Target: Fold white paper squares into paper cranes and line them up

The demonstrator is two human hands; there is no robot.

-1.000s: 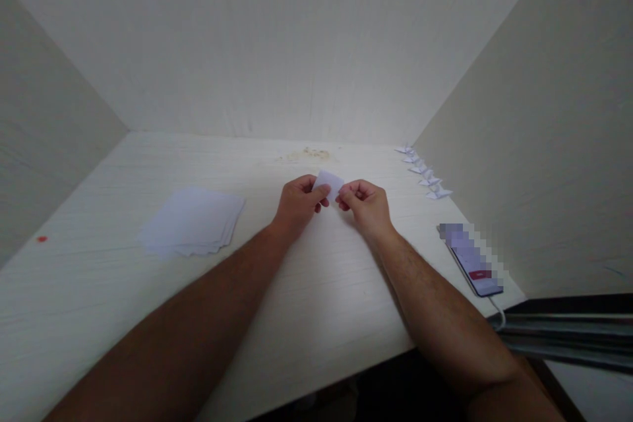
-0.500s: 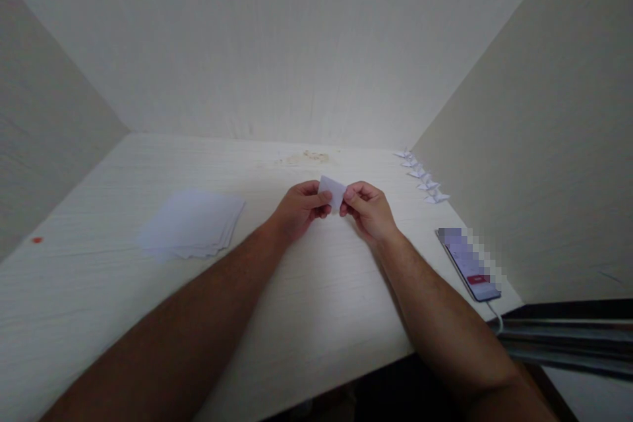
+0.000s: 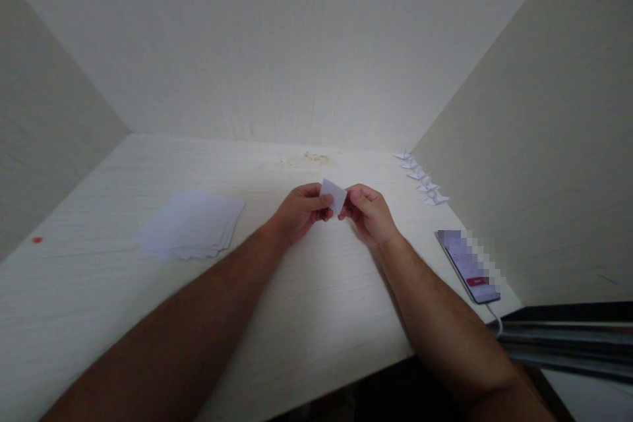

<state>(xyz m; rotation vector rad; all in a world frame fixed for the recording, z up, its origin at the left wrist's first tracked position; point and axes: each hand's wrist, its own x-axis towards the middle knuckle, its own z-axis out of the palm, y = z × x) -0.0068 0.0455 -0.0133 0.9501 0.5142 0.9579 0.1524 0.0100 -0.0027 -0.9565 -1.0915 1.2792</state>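
Both hands meet over the middle of the pale wooden desk (image 3: pixel 306 290). My left hand (image 3: pixel 299 212) and my right hand (image 3: pixel 370 212) each pinch one side of a small folded white paper piece (image 3: pixel 333 194), held just above the desk. Thumbs and forefingers are pressed on the paper, the other fingers curled. A loose stack of white paper sheets (image 3: pixel 190 223) lies to the left of my left forearm.
A row of several small folded white paper pieces (image 3: pixel 421 178) runs along the right wall. A phone (image 3: pixel 469 265) with a white cable lies at the desk's right edge. White walls close the desk on three sides. A small red dot (image 3: pixel 36 239) marks the far left.
The hands have drawn slightly closer together and nearer to me, and the paper piece between them looks narrower and more tilted than a second ago.
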